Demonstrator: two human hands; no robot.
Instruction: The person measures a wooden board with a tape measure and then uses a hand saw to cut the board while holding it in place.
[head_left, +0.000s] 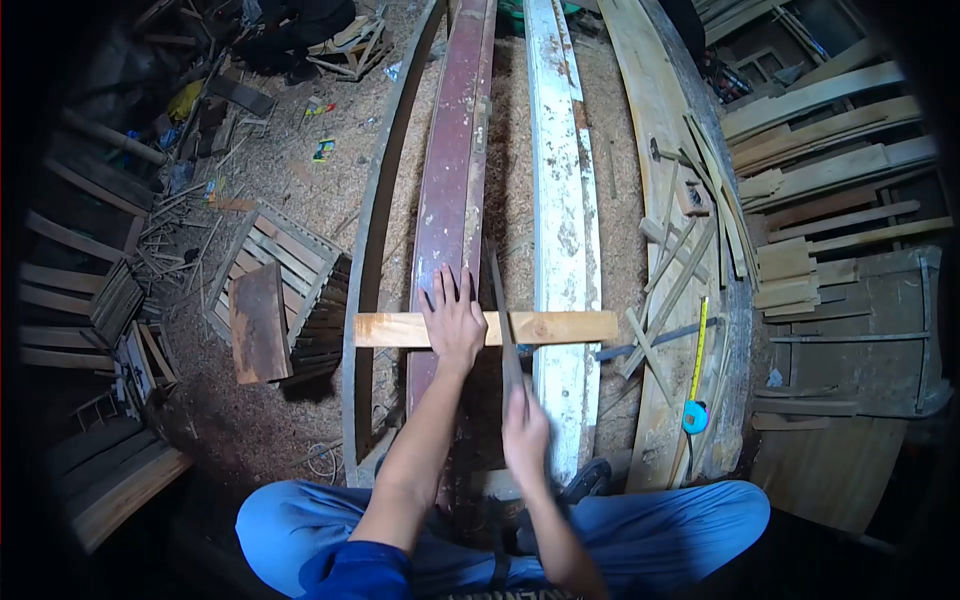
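A short pale wooden board [585, 327] lies crosswise over a maroon beam [440, 215] and a white, paint-flaked beam [562, 230]. My left hand [456, 322] is pressed flat on the board above the maroon beam, fingers stretched forward and slightly apart. In my right hand [525, 435] is a hand saw [508, 350], its handle wrapped by my closed fingers. Its long narrow blade points away from me and crosses the board over the gap between the beams. Motion blurs the saw and the right hand, so the teeth and any cut cannot be made out.
Right of the beams, a wide plank [655, 110] carries thin sticks, a hammer [668, 152] and an extended tape measure [695, 417]. A slatted wooden crate [300, 250] stands at left. Stacked boards [830, 155] line the right side. Wood shavings cover the floor.
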